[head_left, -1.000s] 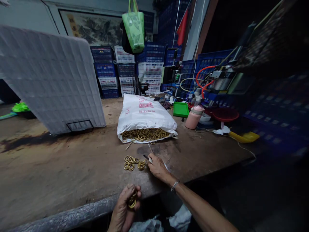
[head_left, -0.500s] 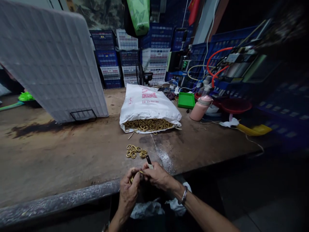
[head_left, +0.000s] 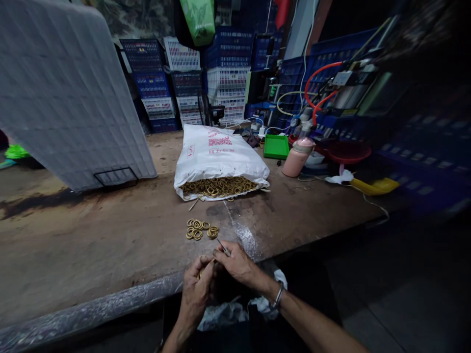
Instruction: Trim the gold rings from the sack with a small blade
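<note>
At the table's front edge, my left hand [head_left: 196, 284] is closed around brass-coloured rings [head_left: 199, 275], mostly hidden by its fingers. Close against it, my right hand [head_left: 237, 264] grips a slim knife-like tool [head_left: 224, 248], its narrow end pointing up and left. The fingertips of both hands meet at a ring that is hardly visible. Just beyond them lies a small group of loose brass rings [head_left: 197, 228], with a little stack of rings [head_left: 212, 232] at its right. Farther back, a white woven sack [head_left: 221, 152] lies with its mouth towards me, full of similar rings.
On the left stands a tall pale ribbed panel [head_left: 81, 98] in a black wire stand [head_left: 116, 176]. To the right are a green tray [head_left: 276, 146], a pink bottle [head_left: 297, 159], a red dish [head_left: 349, 152] and a yellow scoop-like piece [head_left: 375, 186]. Stacked crates [head_left: 147, 83] line the back.
The tool in my right hand has turned from showing its flat side to nearly edge-on. Both hands stay together, and the view has shifted slightly right.
</note>
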A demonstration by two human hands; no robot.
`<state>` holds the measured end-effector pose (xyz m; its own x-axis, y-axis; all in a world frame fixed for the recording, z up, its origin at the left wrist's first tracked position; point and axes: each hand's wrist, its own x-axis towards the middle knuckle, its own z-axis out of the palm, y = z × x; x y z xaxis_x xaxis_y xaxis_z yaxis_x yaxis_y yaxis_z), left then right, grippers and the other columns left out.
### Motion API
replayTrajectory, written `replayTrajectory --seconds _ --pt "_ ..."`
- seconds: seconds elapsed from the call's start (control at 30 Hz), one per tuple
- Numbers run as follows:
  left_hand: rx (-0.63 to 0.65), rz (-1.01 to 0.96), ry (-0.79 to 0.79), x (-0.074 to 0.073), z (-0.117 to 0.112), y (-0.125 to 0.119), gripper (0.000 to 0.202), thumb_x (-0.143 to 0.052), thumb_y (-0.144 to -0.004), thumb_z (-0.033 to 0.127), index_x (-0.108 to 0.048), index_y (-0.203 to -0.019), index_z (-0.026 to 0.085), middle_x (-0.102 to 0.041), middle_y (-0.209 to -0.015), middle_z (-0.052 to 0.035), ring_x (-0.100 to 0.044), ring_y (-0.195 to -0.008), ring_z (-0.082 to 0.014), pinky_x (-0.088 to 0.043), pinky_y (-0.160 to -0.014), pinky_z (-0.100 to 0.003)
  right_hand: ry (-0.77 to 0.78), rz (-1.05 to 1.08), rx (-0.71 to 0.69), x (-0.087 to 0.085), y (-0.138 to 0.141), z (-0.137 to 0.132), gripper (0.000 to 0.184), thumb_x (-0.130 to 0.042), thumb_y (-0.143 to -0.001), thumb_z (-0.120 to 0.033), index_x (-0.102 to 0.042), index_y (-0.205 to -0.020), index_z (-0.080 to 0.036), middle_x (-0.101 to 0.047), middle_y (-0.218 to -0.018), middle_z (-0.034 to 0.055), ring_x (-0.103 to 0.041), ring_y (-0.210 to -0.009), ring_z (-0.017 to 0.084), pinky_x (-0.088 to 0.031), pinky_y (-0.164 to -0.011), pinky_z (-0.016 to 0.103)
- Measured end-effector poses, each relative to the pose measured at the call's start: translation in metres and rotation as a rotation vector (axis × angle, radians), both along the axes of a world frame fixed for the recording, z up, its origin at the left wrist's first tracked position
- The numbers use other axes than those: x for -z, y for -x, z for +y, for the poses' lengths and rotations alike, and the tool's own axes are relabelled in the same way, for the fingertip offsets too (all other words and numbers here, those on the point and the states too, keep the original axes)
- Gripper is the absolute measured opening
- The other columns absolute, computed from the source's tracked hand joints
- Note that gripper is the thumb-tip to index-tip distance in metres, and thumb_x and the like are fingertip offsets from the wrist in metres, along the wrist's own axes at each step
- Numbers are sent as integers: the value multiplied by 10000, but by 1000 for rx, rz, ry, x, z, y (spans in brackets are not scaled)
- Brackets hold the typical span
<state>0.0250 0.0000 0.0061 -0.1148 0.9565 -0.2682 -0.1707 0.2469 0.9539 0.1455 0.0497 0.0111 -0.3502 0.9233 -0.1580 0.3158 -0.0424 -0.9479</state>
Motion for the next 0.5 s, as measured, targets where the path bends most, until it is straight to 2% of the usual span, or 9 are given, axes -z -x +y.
replayTrajectory --seconds 0.07,0.13,0.37,0.5 --pt "66 -71 115 3 -2 -1 265 -571 -701 435 -534 -675 173 -406 -427 76 -324 -340 -56 -273 -352 -170 -23 -42 0 -1 1 0 185 -473 -743 -291 -453 -610 -164 -390 -522 -64 -348 -504 65 -254 -457 175" --pt "103 -98 150 5 -3 -1 307 -550 -712 462 -503 -634 169 -372 -405 83 -304 -327 -46 -261 -343 -163 -40 -51 -16 -1 2 0 193 -468 -752 -300 -459 -615 -165 -399 -514 -64 -349 -501 68 -258 -464 178" --pt "94 -268 139 3 -5 1 297 -567 -714 449 -510 -654 164 -401 -458 74 -320 -356 -36 -252 -357 -155 -77 -12 -43 2 3 -1 219 -458 -784 -332 -481 -646 -162 -442 -536 -52 -383 -520 72 -287 -484 174" --pt "70 -306 145 -3 -6 1 269 -599 -696 427 -520 -713 170 -457 -543 62 -344 -376 -30 -257 -364 -152 -110 8 -41 4 2 0 263 -386 -829 -329 -499 -660 -162 -487 -558 -33 -429 -535 82 -315 -506 181"
